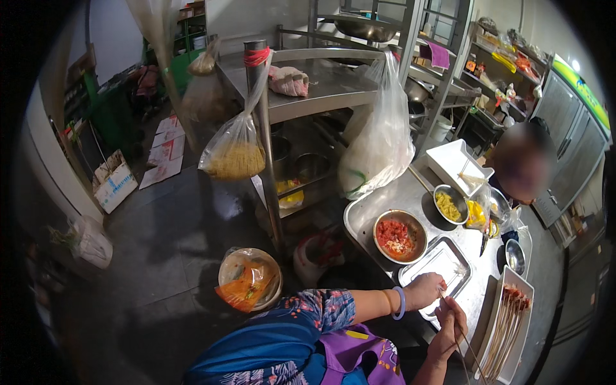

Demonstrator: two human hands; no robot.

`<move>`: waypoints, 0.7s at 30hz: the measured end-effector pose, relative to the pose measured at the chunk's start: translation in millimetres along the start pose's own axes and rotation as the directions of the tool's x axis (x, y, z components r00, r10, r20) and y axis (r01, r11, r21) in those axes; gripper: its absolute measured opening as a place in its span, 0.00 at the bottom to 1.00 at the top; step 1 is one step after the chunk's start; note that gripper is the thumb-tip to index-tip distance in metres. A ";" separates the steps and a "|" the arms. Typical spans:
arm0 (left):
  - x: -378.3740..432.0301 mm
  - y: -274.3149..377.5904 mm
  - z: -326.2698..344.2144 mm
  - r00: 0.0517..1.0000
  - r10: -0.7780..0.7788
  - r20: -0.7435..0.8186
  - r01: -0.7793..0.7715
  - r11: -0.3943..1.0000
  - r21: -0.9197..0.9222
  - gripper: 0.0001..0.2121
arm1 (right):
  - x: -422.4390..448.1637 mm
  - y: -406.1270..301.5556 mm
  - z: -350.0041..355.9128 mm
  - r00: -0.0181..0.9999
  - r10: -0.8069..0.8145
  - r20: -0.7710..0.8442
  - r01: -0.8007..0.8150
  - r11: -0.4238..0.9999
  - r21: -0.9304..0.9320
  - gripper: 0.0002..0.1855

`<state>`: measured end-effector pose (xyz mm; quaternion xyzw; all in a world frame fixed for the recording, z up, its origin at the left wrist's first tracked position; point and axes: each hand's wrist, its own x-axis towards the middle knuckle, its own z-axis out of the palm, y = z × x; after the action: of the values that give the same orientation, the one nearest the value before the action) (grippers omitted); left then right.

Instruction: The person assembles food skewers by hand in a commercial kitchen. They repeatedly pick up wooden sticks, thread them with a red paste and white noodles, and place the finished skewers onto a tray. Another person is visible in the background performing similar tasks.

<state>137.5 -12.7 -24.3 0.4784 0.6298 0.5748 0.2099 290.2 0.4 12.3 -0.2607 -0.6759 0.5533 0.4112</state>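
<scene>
My left hand point(426, 291), with a pale bangle at the wrist, pinches a small bit of red meat at the tip of a thin skewer. My right hand point(451, 323) grips thin wooden skewers point(468, 351) just below it. Both hands are over the near edge of a rectangular metal tray point(440, 262). Behind the tray stands a steel bowl of red chopped meat point(398, 235). To the right a long white tray point(522, 332) holds several skewers with red meat at their far ends.
A steel pan of yellow pieces point(448, 206), a white tray point(457, 159) and a small metal bowl point(515, 257) stand on the steel table point(370, 204). A person point(522, 163) is across it. A waste bucket point(272, 269) stands at left; a plastic bag point(380, 144) hangs beside the table.
</scene>
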 end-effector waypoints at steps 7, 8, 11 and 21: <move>0.4 -3.8 3.1 0.988 0.154 0.004 -0.154 0.985 0.073 0.07 | -3.7 13.4 0.7 0.980 -0.199 0.020 0.199 0.955 -0.222 0.14; -0.1 -5.2 3.3 0.984 0.179 0.000 -0.179 0.980 0.083 0.07 | -5.0 17.2 2.8 0.973 -0.231 0.022 0.230 0.949 -0.215 0.14; -3.6 -11.2 3.6 0.978 0.207 0.027 -0.208 0.971 0.117 0.06 | -4.5 22.6 6.7 0.983 -0.181 -0.009 0.178 0.973 -0.146 0.15; -2.6 -13.7 6.2 0.955 0.273 0.112 -0.285 0.953 0.107 0.07 | 5.5 52.3 1.5 0.959 -0.282 0.002 0.270 0.918 -0.290 0.14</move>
<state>138.8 -10.0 -39.3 0.6015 0.5790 0.5356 0.1269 280.6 17.2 -36.7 -0.2307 -0.7708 0.3804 0.4560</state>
